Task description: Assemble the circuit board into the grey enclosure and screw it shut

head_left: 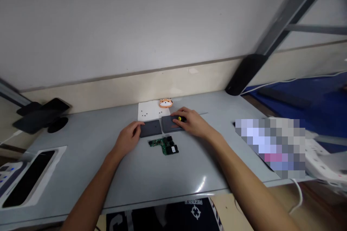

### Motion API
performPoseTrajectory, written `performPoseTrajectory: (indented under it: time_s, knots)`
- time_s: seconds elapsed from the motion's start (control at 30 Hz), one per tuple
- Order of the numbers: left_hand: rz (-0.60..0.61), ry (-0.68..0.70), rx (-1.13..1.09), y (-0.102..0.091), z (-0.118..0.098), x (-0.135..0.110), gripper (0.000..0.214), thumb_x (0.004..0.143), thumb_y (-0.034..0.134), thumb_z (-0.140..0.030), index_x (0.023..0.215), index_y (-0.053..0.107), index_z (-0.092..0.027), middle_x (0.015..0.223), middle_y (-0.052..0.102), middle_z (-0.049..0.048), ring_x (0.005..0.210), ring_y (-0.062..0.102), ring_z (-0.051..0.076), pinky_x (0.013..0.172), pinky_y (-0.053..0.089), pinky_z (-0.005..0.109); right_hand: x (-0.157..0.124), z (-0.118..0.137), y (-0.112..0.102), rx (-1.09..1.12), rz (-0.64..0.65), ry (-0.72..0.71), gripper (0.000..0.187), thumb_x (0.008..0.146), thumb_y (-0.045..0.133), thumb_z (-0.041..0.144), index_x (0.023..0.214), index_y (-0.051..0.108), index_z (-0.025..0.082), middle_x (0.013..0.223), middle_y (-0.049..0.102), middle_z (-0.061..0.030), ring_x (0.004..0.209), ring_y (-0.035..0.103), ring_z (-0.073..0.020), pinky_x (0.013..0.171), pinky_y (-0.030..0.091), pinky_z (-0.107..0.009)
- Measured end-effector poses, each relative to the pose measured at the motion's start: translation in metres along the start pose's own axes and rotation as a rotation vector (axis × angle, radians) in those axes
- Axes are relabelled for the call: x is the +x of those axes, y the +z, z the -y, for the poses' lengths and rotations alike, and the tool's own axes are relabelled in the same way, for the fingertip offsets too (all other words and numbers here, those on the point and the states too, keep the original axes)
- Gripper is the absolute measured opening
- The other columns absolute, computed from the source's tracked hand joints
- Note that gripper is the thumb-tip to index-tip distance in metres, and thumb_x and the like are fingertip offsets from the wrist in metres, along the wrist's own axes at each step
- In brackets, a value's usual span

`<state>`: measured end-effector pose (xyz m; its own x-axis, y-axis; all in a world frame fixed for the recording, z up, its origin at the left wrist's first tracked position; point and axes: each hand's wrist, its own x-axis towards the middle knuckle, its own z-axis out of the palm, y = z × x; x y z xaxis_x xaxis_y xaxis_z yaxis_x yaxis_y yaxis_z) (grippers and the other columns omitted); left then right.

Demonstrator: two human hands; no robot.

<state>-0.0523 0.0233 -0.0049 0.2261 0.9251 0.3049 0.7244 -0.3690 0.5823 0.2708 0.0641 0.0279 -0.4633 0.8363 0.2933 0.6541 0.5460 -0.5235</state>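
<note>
On the grey table (151, 177) lie two dark grey casing halves. My left hand (129, 138) rests at the left edge of the left casing half (151, 128), fingers curled against it. My right hand (193, 122) lies over the right casing half (171, 124), fingers closed round a small tool with a yellow end (179, 118). A green circuit board (163, 145) with black parts lies just in front of the casings, between my hands. Behind them a white sheet of paper (148, 110) carries several tiny dark screws.
A small orange animal-shaped object (166, 103) sits at the paper's back edge. Dark phones (40, 113) lie at the far left, and a phone in a white tray (28, 180) at the near left. A white power strip (325, 162) is at right.
</note>
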Motion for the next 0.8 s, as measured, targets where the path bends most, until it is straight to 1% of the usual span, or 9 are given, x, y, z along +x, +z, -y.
performPoseTrajectory:
  time_s: [0.17, 0.27, 0.33, 0.4, 0.47, 0.53, 0.67, 0.8]
  knots:
    - [0.009, -0.023, 0.021, -0.0015, -0.0023, -0.0015, 0.029, 0.103, 0.041, -0.025, 0.117, 0.067, -0.026, 0.118, 0.073, 0.0011, 0.105, 0.069, 0.02, 0.096, 0.052, 0.034, -0.0001, -0.0001, -0.0053, -0.011, 0.03, 0.011, 0.031, 0.101, 0.054, 0.037, 0.127, 0.071, 0.032, 0.12, 0.068, -0.0079, 0.098, 0.068, -0.0236, 0.094, 0.054, -0.044]
    - [0.014, -0.034, 0.04, -0.0023, -0.0048, -0.0022, 0.03, 0.104, 0.04, -0.028, 0.119, 0.067, -0.027, 0.12, 0.072, 0.001, 0.106, 0.069, 0.02, 0.096, 0.052, 0.034, 0.0002, -0.0018, -0.0058, -0.034, 0.032, 0.007, 0.03, 0.101, 0.055, 0.037, 0.126, 0.071, 0.032, 0.121, 0.068, -0.0076, 0.101, 0.068, -0.0246, 0.096, 0.053, -0.046]
    - [0.017, -0.062, 0.042, -0.002, -0.0055, -0.002, 0.03, 0.105, 0.042, -0.031, 0.121, 0.066, -0.027, 0.117, 0.073, 0.0017, 0.1, 0.07, 0.02, 0.091, 0.053, 0.033, 0.0005, -0.0028, -0.0053, -0.046, 0.03, 0.008, 0.03, 0.101, 0.055, 0.037, 0.126, 0.071, 0.032, 0.122, 0.068, -0.0081, 0.103, 0.067, -0.0255, 0.096, 0.053, -0.046]
    - [0.019, -0.102, 0.03, -0.0013, -0.005, -0.0014, 0.031, 0.104, 0.043, -0.034, 0.125, 0.065, -0.027, 0.108, 0.074, 0.0023, 0.088, 0.069, 0.019, 0.082, 0.054, 0.031, 0.0006, -0.0033, -0.005, -0.048, 0.031, 0.006, 0.03, 0.1, 0.056, 0.037, 0.125, 0.071, 0.031, 0.122, 0.068, -0.0084, 0.104, 0.067, -0.026, 0.095, 0.053, -0.047]
    - [0.015, -0.13, 0.01, -0.0005, -0.0038, -0.0007, 0.033, 0.104, 0.044, -0.036, 0.131, 0.062, -0.026, 0.098, 0.073, 0.0019, 0.076, 0.067, 0.017, 0.072, 0.052, 0.028, 0.0005, -0.0033, -0.0051, -0.046, 0.032, 0.003, 0.029, 0.1, 0.056, 0.037, 0.125, 0.07, 0.032, 0.122, 0.068, -0.008, 0.106, 0.067, -0.0262, 0.096, 0.052, -0.048]
    - [0.005, -0.144, -0.004, 0.0, -0.0028, 0.0, 0.035, 0.105, 0.044, -0.036, 0.134, 0.059, -0.026, 0.091, 0.071, 0.001, 0.068, 0.063, 0.015, 0.066, 0.049, 0.027, 0.0002, -0.0032, -0.0058, -0.045, 0.029, 0.003, 0.027, 0.1, 0.056, 0.037, 0.124, 0.07, 0.031, 0.122, 0.069, -0.0074, 0.108, 0.066, -0.0267, 0.096, 0.052, -0.049]
    - [-0.01, -0.138, -0.022, -0.0006, -0.0036, 0.0006, 0.035, 0.105, 0.044, -0.035, 0.137, 0.056, -0.026, 0.085, 0.068, -0.0005, 0.064, 0.061, 0.014, 0.064, 0.047, 0.027, -0.0003, -0.0055, -0.0077, -0.025, 0.004, 0.003, 0.026, 0.099, 0.059, 0.035, 0.121, 0.07, 0.031, 0.12, 0.07, -0.0074, 0.107, 0.067, -0.0268, 0.095, 0.054, -0.048]
    - [-0.002, -0.128, 0.006, -0.0012, -0.0066, 0.0006, 0.036, 0.105, 0.043, -0.035, 0.138, 0.054, -0.027, 0.085, 0.068, -0.001, 0.068, 0.063, 0.015, 0.067, 0.048, 0.027, -0.0005, -0.0094, -0.0092, -0.038, 0.003, 0.009, 0.026, 0.097, 0.061, 0.037, 0.121, 0.071, 0.031, 0.12, 0.07, -0.0072, 0.105, 0.067, -0.0268, 0.095, 0.053, -0.049]
